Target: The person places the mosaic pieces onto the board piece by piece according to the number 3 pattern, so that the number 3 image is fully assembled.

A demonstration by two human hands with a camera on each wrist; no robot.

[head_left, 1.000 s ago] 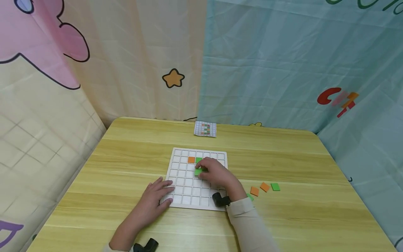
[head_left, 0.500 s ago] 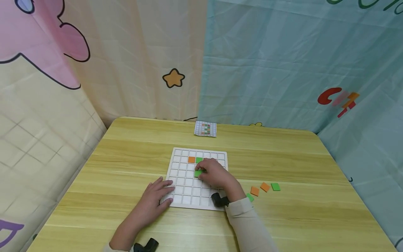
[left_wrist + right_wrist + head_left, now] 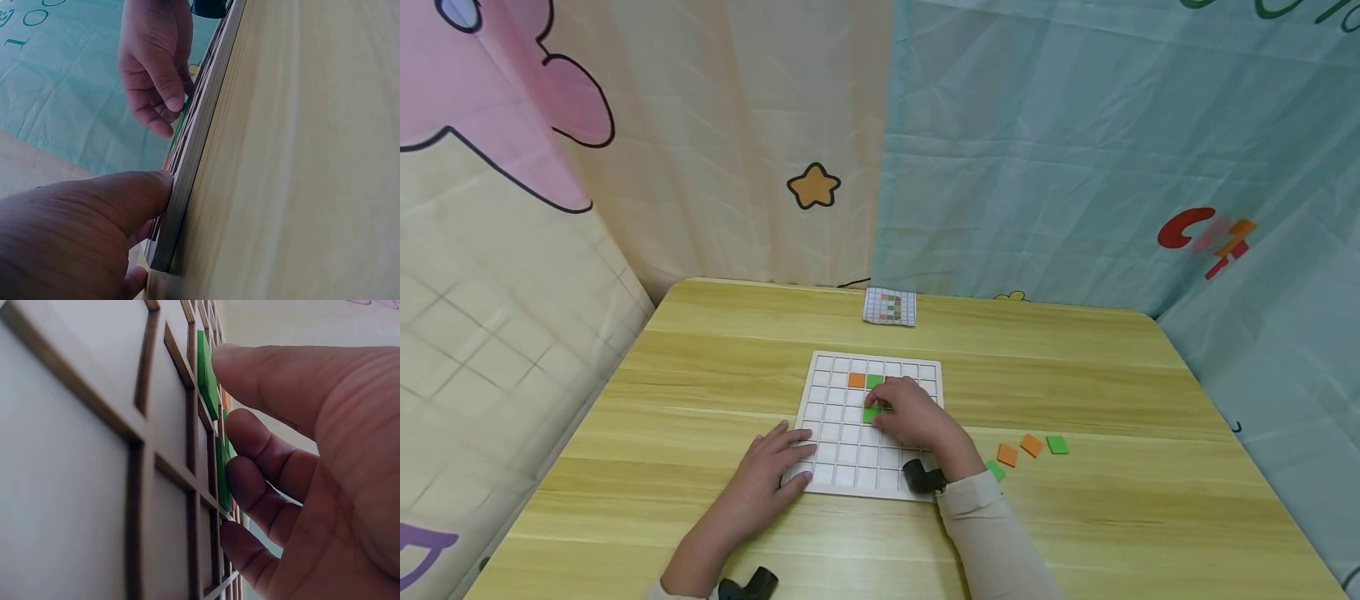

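My left hand (image 3: 767, 471) lies at the near left corner of the white grid board (image 3: 847, 454), fingers spread over its edge; in the left wrist view its thumb (image 3: 147, 187) rests along the board's side. My right hand (image 3: 913, 412) is over the board's upper middle, fingers loosely bent. In the right wrist view its thumb touches a square green tile (image 3: 206, 378), and its fingertips sit right at a second green tile (image 3: 222, 475). An orange tile (image 3: 857, 380) and another green tile (image 3: 874, 381) lie in the grid; a red one (image 3: 890, 379) is mostly hidden by the hand.
Right of the board lie loose tiles: two orange tiles (image 3: 1032, 446), a green tile (image 3: 1057, 445) and a green tile (image 3: 996, 470) partly behind the right sleeve (image 3: 996, 525). A small printed pattern card (image 3: 890, 307) lies at the table's far edge, before a curtain (image 3: 1000, 167).
The green tile under my right thumb has shifted slightly toward me on the board, and the right hand has edged the same way. My left hand stays put.
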